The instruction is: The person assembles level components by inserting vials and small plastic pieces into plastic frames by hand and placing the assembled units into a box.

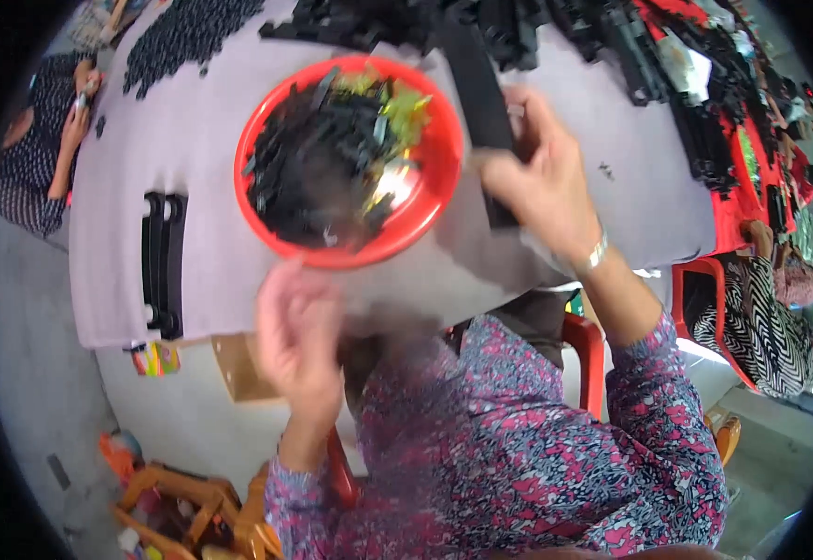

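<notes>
Long black plastic strip [481, 103] in right hand [537, 187], grip closed on it, beside full round red plastic bowl [439, 159]. Left hand [299, 336] at desk's [126, 233] near edge, grip unclear. Two finished-looking black pieces [164, 266] near left edge; big heap [565, 28] left.

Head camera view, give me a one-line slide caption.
Right hand grips a long black strip beside a red bowl of small black parts; left hand hovers below it.

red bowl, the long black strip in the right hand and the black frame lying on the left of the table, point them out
red bowl [444, 154], head view, on its bare right rim
long black strip [477, 89], head view, on the stretch above the right hand
black frame [163, 265], head view, on its middle
</notes>
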Demonstrator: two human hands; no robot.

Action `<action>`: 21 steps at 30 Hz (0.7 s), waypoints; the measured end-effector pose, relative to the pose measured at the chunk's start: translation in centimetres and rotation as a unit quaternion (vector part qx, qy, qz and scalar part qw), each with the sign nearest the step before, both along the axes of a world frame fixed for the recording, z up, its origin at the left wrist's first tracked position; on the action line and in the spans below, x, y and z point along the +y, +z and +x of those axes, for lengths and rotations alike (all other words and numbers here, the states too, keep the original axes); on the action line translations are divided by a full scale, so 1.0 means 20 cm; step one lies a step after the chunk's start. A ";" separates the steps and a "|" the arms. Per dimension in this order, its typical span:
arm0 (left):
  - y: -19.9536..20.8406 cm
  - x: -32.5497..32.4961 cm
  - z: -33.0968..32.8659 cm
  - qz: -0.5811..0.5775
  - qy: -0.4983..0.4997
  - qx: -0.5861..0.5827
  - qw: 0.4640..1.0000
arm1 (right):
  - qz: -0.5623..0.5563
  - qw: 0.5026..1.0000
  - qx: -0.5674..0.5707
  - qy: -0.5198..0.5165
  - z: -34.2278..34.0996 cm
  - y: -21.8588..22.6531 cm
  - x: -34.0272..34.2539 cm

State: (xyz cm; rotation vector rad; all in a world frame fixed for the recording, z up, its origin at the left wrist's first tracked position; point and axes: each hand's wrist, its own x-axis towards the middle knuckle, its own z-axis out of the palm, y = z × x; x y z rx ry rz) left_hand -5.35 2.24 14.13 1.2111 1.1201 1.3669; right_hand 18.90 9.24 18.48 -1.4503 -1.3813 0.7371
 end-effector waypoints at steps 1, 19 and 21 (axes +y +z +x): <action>0.01 0.03 0.07 -0.028 -0.058 -0.130 0.989 | 0.007 0.998 0.019 0.052 -0.06 -0.04 -0.09; -0.04 0.07 0.18 -0.146 -0.140 -0.265 0.943 | 0.024 0.979 -0.113 0.168 -0.30 -0.16 -0.25; -0.05 0.07 0.18 -0.146 -0.132 -0.268 0.943 | 0.007 0.980 -0.113 0.163 -0.30 -0.17 -0.26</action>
